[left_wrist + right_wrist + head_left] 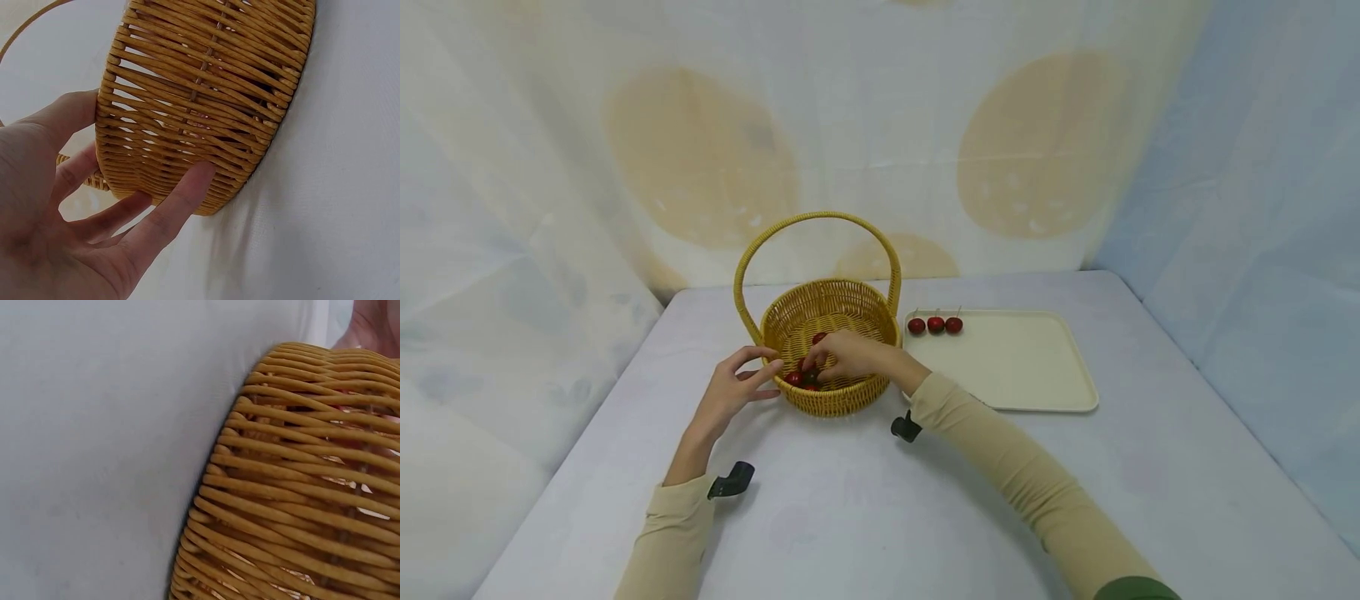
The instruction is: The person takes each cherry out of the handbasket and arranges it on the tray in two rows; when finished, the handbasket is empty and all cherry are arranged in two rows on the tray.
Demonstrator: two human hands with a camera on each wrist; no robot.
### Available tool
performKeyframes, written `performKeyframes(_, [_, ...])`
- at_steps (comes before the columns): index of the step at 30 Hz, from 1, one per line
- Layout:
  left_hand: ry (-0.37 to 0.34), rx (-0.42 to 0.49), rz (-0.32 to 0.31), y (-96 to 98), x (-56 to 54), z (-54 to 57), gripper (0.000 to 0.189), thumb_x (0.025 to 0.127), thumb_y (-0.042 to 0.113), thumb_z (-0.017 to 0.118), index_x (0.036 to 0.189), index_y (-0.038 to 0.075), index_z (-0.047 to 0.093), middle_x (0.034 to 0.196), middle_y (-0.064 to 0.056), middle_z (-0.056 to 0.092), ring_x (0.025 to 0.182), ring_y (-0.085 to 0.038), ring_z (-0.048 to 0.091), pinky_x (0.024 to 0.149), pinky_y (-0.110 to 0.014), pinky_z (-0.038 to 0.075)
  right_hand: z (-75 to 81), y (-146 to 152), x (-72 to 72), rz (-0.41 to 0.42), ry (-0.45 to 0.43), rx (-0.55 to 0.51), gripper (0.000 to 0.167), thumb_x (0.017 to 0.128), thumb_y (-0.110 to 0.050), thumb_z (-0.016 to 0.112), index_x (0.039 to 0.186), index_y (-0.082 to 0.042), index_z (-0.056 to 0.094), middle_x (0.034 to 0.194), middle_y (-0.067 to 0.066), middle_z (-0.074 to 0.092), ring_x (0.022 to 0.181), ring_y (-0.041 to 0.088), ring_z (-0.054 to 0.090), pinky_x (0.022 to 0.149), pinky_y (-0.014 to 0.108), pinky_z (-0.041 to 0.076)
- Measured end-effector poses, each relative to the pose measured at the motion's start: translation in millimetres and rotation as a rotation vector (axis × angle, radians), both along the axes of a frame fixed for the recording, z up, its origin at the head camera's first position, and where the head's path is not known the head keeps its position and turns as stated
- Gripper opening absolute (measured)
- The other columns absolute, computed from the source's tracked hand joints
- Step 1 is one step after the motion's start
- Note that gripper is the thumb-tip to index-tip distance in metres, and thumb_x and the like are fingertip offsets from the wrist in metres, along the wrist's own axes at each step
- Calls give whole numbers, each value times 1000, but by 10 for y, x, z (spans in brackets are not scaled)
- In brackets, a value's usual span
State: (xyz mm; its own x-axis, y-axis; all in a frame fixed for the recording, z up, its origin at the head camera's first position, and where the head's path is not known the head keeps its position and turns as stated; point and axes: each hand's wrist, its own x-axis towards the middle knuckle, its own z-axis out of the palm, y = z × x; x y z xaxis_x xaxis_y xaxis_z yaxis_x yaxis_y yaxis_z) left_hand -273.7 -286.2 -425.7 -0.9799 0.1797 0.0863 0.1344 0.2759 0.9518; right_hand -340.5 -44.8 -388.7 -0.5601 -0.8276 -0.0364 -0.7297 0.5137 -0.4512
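A yellow woven basket point(831, 404) with a tall arched handle stands on the table, several red cherries point(794, 379) lying inside toward its near left. My left hand point(737, 385) touches the basket's left side, thumb at the rim and fingers spread along the outer wall point(187, 112). Over the rim, my right hand point(847, 354) reaches down into the basket with bent fingers. Its fingertips are right at the cherries; whether they pinch one I cannot tell. Another cherry point(819, 337) lies just behind that hand. The right wrist view shows mostly the basket's weave point(300, 475).
Right of the basket lies a cream tray point(1022, 367), its left side partly under my right forearm. Three cherries point(936, 325) with stems sit in a row at its back left corner. Small black devices point(732, 480) are on both wrists. Cloth curtains point(880, 125) hang behind the table.
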Motion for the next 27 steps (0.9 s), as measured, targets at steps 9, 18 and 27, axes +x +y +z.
performKeyframes(9, [-7,-8,3,14,-1,-10,57,94,36,66,134,0,49,142,-17,44,122,-39,58,88,-55,59,-16,-16,20,-42,4,34,29,93,-18,69,121,-13,68,115,4,70,109,18,64,94,28,55])
performKeyframes(18, [-9,-3,7,3,-1,16,55,94,36,66,134,2,50,141,-16,46,124,-40,57,88,-54,59,-5,-16,4,-72,45,23,24,89,-19,74,111,-11,68,113,1,71,111,18,65,97,28,55])
performKeyframes(27, [-10,-10,13,7,-2,-2,57,93,37,66,134,1,49,142,-17,45,124,-41,56,88,-54,59,-27,-32,17,-78,31,80,34,91,-21,71,124,-14,67,115,1,71,107,14,66,94,27,56])
